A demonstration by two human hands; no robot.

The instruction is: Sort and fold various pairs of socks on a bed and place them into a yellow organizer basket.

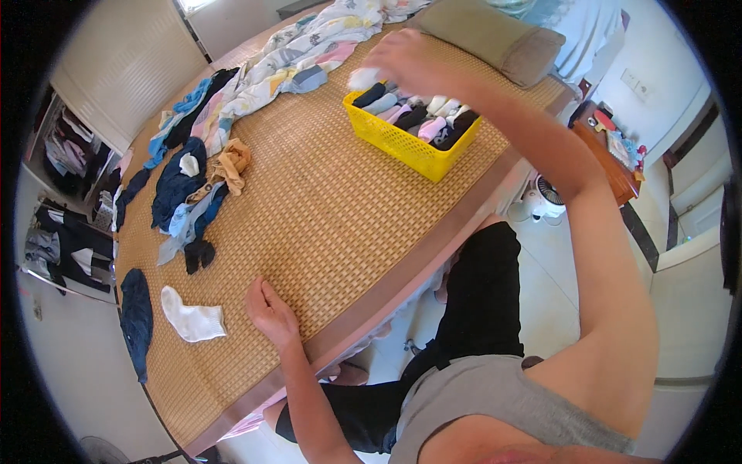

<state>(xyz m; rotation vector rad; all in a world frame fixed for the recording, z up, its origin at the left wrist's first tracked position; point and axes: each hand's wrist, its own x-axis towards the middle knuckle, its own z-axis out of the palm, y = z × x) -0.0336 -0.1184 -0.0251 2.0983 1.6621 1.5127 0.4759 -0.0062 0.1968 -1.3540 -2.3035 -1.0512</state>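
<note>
My right hand (406, 63) reaches over the far left corner of a yellow plastic basket (410, 153), a little blurred. Its fingers are closed on a white rolled sock (363, 79). Inside the basket, rolled socks in black, grey, pink and white stand in rows, partly covered by my hand and forearm. My left hand (272, 313) rests on the woven mat (309, 209) near the bed's front edge, fingers curled and nothing visible in them. To its left lies a flat white sock (193, 315).
Left of centre is a heap of dark, blue and tan clothes (178, 185). A dark garment (136, 325) lies at the mat's left edge. A patterned quilt (286, 66) and an olive pillow (487, 35) are at the back. A white fan (541, 199) stands on the floor at right.
</note>
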